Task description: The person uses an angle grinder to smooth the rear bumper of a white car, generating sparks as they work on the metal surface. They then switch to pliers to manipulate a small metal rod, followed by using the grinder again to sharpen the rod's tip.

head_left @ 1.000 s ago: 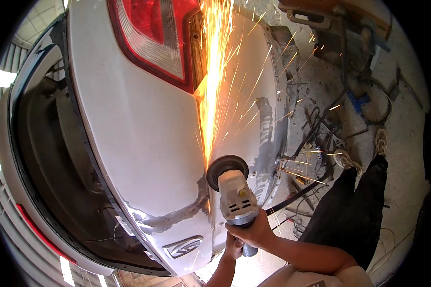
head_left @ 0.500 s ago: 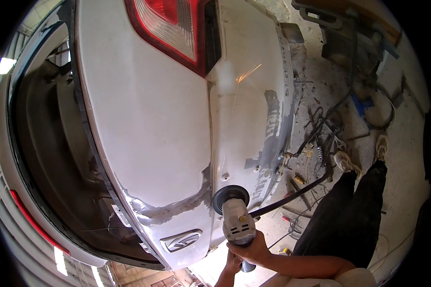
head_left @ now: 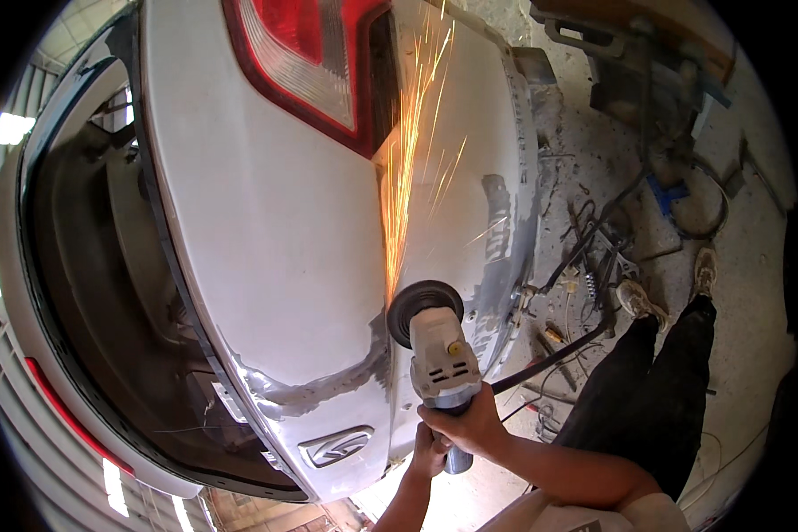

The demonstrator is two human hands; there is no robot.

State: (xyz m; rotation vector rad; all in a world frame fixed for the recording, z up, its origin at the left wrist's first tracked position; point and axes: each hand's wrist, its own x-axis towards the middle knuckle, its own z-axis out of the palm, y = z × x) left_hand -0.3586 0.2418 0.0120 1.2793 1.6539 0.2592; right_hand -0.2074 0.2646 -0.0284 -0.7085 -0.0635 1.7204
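My right hand [head_left: 473, 427] grips the body of a grey angle grinder [head_left: 443, 356] from its right side. Below it, my left hand [head_left: 429, 452] is wrapped round the tool's dark rear end. The grinder's round black disc [head_left: 401, 312] meets the white car body [head_left: 284, 222] at the long seam between two panels. A dense stream of orange sparks [head_left: 403, 168] flies from the disc up along the seam, past the red and clear tail light [head_left: 319, 84]. Bare grey metal patches [head_left: 328, 390] show in the white paint left of the tool.
A dark thick cable or hose [head_left: 554, 356] runs right of the grinder. Tools, wires and a blue clamp-like piece [head_left: 665, 193] lie on the concrete floor. A metal stand [head_left: 634, 80] is at the far right. The car's opening [head_left: 89, 266] lies to the left. My shoes [head_left: 638, 301] stand at the right.
The grinder and both hands have moved up along the seam, away from me. The sparks have grown from a faint streak to a thick stream.
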